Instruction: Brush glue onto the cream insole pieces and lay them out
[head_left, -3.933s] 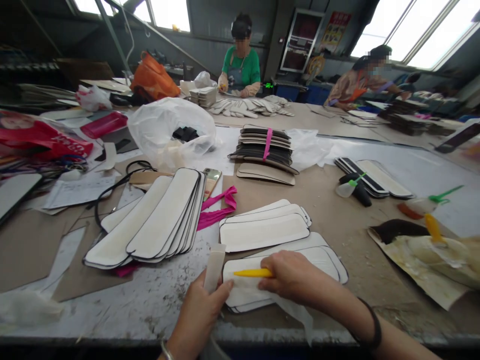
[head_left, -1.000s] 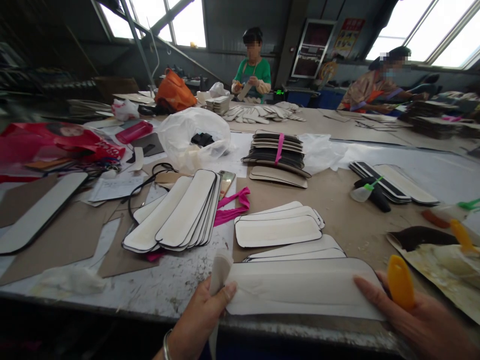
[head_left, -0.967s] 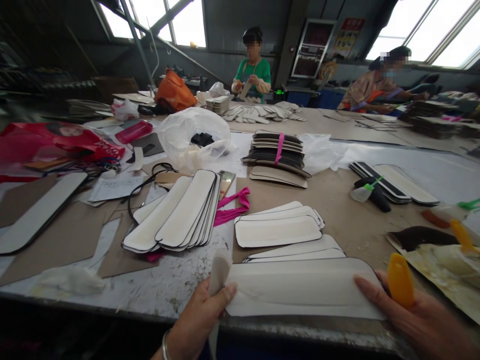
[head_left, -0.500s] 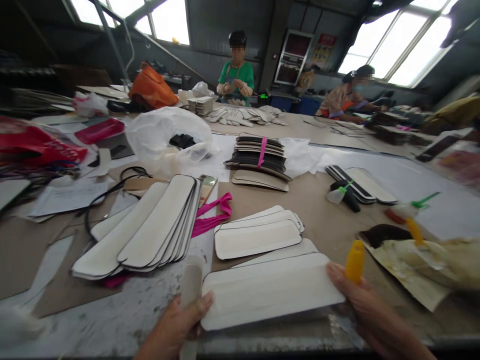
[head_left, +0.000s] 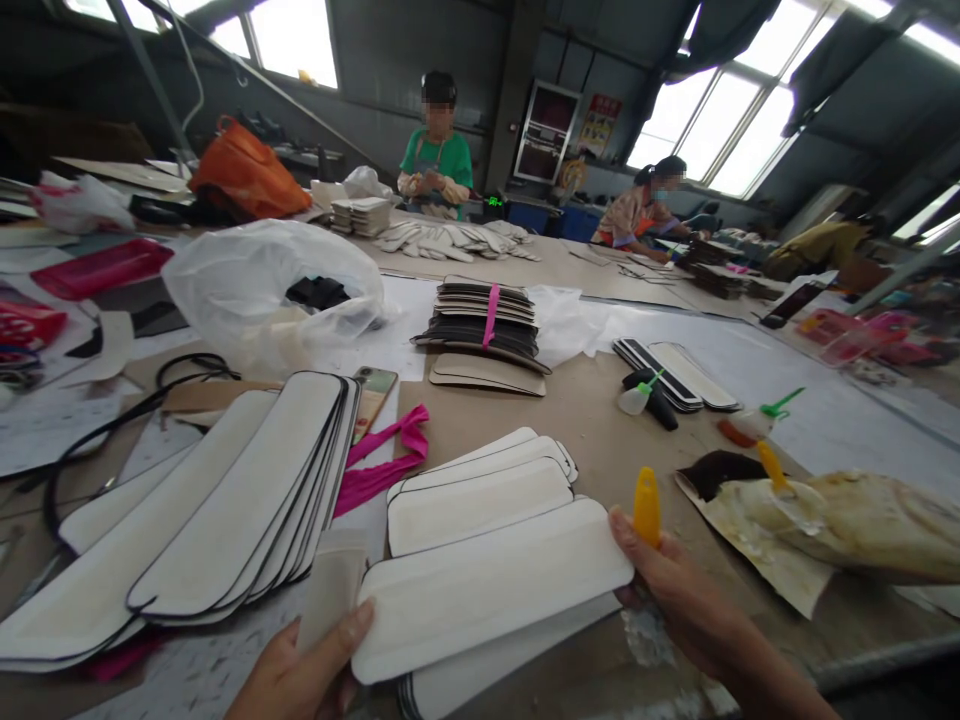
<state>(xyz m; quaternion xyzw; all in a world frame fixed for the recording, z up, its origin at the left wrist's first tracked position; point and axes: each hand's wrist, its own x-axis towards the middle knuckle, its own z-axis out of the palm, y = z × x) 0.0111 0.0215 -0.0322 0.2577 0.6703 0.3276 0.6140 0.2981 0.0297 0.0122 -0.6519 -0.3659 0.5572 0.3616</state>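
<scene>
A long white panel (head_left: 491, 590) with rounded corners lies between my hands near the table's front edge. My left hand (head_left: 307, 660) pinches its left end. A pale flat strip (head_left: 334, 580), its kind unclear, also sticks up from that hand. At the panel's right end, my right hand (head_left: 675, 580) grips with thumb and fingers. A yellow handle (head_left: 646, 508) rises from the same hand; the tool's lower part is partly hidden. More white panels (head_left: 480, 505) lie fanned just behind, and another white panel (head_left: 517, 655) shows below the held one.
Left stands a fanned stack of white panels (head_left: 240, 500), beside a pink strap (head_left: 390, 455) and phone (head_left: 375, 395). A tied dark stack (head_left: 465, 325) lies behind. Glue-smeared material (head_left: 847, 520) and small bottles (head_left: 634, 398) are right. Two people (head_left: 439, 150) work across the table.
The view has swung right, so the table's things sit farther left. Both hands still hold the panel's ends. Another white panel now shows beneath its lower edge.
</scene>
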